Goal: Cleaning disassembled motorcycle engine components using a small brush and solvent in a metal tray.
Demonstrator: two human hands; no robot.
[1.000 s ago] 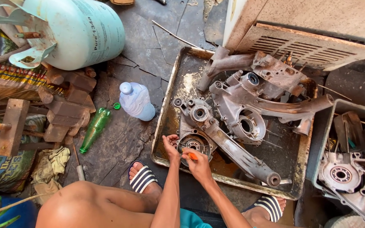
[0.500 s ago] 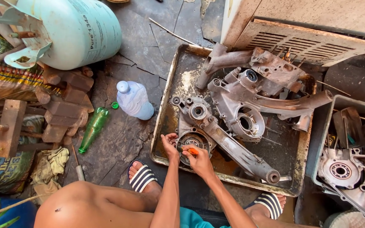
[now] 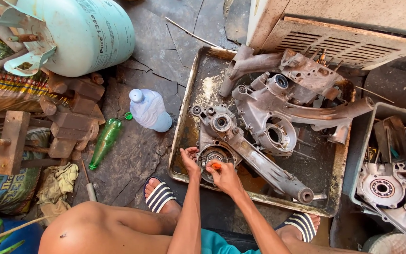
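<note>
engine casing (image 3: 222, 141) in metal tray (image 3: 184, 136), under both hands (image 3: 207, 167)

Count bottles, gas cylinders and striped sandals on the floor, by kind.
Plastic bottles: 2, one clear bottle with a blue cap and one green bottle, both lying down
Pale green metal gas cylinders: 1
Black-and-white striped sandals: 2, one by the rusty metal tray, the other below it
Total: 5

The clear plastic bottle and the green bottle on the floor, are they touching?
Apart. The head view shows the clear plastic bottle lying to the right of the green bottle, with a strip of bare stone floor between them.
</note>
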